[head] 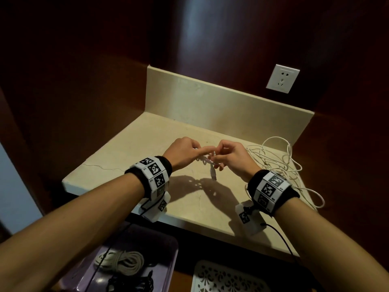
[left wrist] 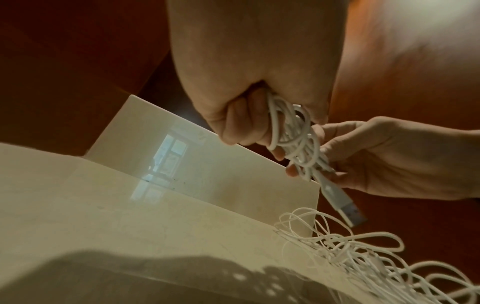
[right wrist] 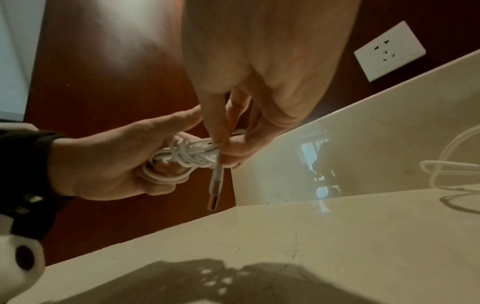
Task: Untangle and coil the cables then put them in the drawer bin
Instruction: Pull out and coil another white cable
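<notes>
Left hand (head: pixel 181 151) grips the coiled white cable (right wrist: pixel 182 156); right hand (head: pixel 230 158) fingers apparently pinch its end.

Dim warm light, hard shadows on glossy countertop (head: pixel 210 127), edges warped.

two hands meet above the counter (head: pixel 130 165). the left hand (head: pixel 182 151) and the right hand (head: pixel 230 157) hold a small white cable (head: pixel 207 161), its plug (head: pixel 213 174) hanging down. a messy white cable pile (head: pixel 277 161) lies on the counter, right of the hands. below the counter, a purple bin (head: pixel 168 247) holds a rope coil (head: pixel 124 261).
</notes>
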Demonstrator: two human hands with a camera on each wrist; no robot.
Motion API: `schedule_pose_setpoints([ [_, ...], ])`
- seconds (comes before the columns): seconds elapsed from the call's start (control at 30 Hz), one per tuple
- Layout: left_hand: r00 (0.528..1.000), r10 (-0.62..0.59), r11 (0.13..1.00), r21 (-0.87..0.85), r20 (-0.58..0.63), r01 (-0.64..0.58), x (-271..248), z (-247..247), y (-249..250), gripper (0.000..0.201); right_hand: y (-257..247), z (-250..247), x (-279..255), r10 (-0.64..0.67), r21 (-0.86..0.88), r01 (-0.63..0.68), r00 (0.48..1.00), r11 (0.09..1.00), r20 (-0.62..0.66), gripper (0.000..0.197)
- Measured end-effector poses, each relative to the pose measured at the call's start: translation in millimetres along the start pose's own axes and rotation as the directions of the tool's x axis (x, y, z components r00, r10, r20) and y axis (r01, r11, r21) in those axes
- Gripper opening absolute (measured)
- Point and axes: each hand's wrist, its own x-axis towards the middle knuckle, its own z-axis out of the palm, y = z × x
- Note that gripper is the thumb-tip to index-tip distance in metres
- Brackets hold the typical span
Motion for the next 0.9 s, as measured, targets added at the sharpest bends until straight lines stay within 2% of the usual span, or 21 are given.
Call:
schedule_pose_setpoints([
  [0.2, 0.998, -0.032, 0.997, -0.074, -0.058, 0.028, 1, 2, -5, 0.046, -2, 3, -2, -0.032, 0.000, 0.032, 0.999, 0.999, -0.040, 0.025],
  [0.33, 0.997, -0.026, 0.997, -0.076, -0.076, 0.020, 0, 2, -5, 0.043, 0, 5, -3, -0.020, 0.037, 0.023, 0.998, 0.999, -0.067, 0.017],
  [0.43, 0.998, -0.031, 0.993, -0.116, -0.063, 0.023, 0, 2, -4, 0.039, -1, 3, -7, -0.004, 0.106, 0.015, 0.994, 0.994, -0.106, 0.023],
  [0.53, 0.998, -0.042, 0.981, -0.191, -0.048, 0.032, -2, 3, -4, 0.049, -2, 2, -9, -0.010, 0.081, 0.017, 0.996, 0.997, -0.088, 0.025],
  [0.73, 0.996, -0.061, 0.982, -0.185, -0.065, 0.048, -1, 8, -4, 0.053, 3, 3, -11, -0.016, 0.079, 0.026, 0.991, 0.997, -0.132, 0.034],
  [0.9, 0.995, -0.064, 0.980, -0.194, -0.071, 0.049, 0, 7, -4, 0.043, 4, 1, -14, 0.024, 0.191, -0.006, 0.996, 0.981, -0.090, 0.036],
])
